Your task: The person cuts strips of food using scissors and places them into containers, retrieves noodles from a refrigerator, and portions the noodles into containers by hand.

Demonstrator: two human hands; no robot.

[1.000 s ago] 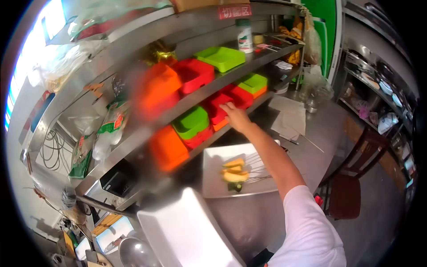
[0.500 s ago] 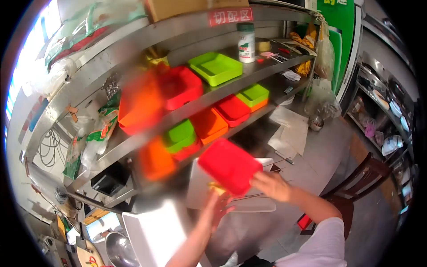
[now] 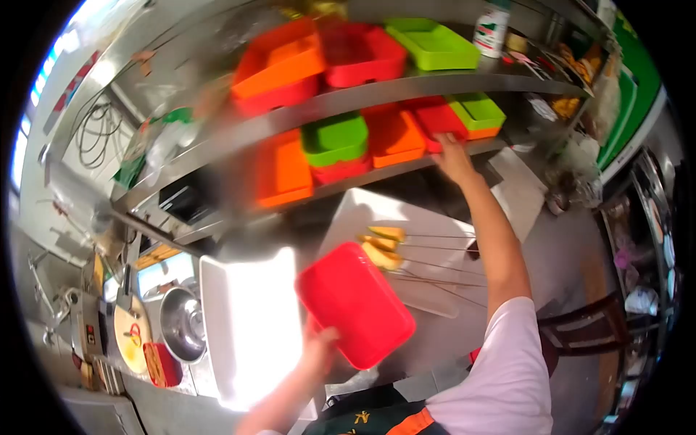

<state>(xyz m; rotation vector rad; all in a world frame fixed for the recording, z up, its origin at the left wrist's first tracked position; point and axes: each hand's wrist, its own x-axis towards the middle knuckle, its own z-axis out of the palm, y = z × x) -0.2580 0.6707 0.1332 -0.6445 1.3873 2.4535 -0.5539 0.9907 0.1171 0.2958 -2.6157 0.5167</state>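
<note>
My left hand [image 3: 317, 349] grips a red plastic tray [image 3: 355, 304] by its lower left edge, thumb on the rim, tilted in front of me. The inside of this tray looks bare. My right hand [image 3: 455, 159] is stretched out to the lower shelf, with its fingers closed over the front rim of another red tray [image 3: 433, 119]. Beneath the held tray, yellow food pieces [image 3: 383, 250] on thin skewers [image 3: 438, 246] lie on a white tray [image 3: 362, 210].
Orange trays [image 3: 284, 170] and green trays [image 3: 335, 138] stand along the lower shelf, with more on the upper shelf [image 3: 348, 93]. A bright white bin [image 3: 250, 326] stands at left beside a steel bowl [image 3: 183, 324]. At right is a wooden chair [image 3: 587, 330].
My right hand has left the held red tray and reached up to the red tray on the shelf. The held tray has moved left and down; the yellow pieces now lie on the white tray.
</note>
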